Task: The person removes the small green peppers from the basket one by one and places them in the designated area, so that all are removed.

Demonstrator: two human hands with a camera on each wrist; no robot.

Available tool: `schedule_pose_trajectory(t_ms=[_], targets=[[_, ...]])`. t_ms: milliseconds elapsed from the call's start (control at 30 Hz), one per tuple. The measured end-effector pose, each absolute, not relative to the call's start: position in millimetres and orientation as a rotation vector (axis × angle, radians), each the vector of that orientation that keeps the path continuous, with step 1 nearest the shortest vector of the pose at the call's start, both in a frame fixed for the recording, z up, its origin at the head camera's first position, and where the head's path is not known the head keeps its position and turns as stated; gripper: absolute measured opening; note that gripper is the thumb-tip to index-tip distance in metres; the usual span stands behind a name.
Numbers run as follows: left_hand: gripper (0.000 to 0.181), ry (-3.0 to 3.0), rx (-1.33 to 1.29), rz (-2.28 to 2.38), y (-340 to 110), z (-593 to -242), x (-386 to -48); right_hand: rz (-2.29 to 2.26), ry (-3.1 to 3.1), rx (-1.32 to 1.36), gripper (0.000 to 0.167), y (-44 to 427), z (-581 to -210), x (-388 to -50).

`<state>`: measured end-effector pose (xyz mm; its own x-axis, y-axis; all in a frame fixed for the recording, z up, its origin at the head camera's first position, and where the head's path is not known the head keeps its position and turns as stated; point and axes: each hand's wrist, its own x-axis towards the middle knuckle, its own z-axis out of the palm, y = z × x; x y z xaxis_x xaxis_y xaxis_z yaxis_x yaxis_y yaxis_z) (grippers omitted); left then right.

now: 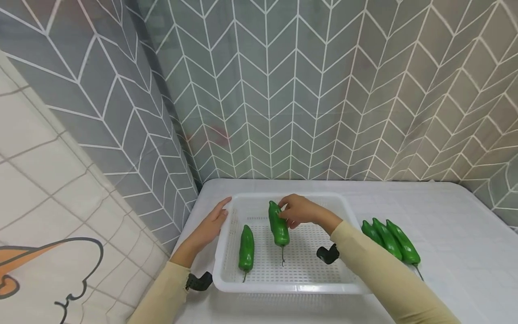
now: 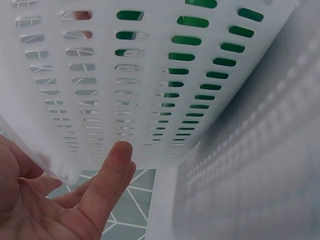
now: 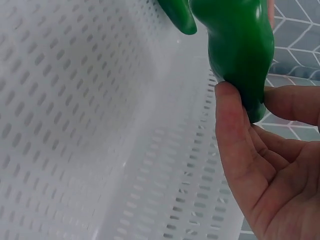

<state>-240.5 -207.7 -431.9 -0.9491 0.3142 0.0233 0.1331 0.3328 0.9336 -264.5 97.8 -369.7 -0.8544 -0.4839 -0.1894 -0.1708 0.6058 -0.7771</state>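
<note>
Apparently, the step in hand was placing one green pepper (image 1: 278, 228) in the white basket (image 1: 279, 288), beside a second pepper (image 1: 246, 249) lying there; contact with the floor could not be confirmed. In judgement, the next move called for a gentle lowering, clear of that neighbour. The right hand (image 1: 301, 210) pinched the held pepper's narrow end, fingers (image 3: 231, 117) parted only by its width. The left hand (image 1: 211, 226) lay along the basket's left rim, fingers extended, grasping nothing.
</note>
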Motion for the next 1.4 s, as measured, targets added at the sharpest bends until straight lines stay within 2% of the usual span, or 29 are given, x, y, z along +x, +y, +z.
schedule_pose_trajectory(t_ms=[1400], targets=[[0.051,2.430,0.415,1.681,-207.7,-430.8,-239.2,-1.181,2.504,-0.550,0.041,163.6,-355.4,-255.5]])
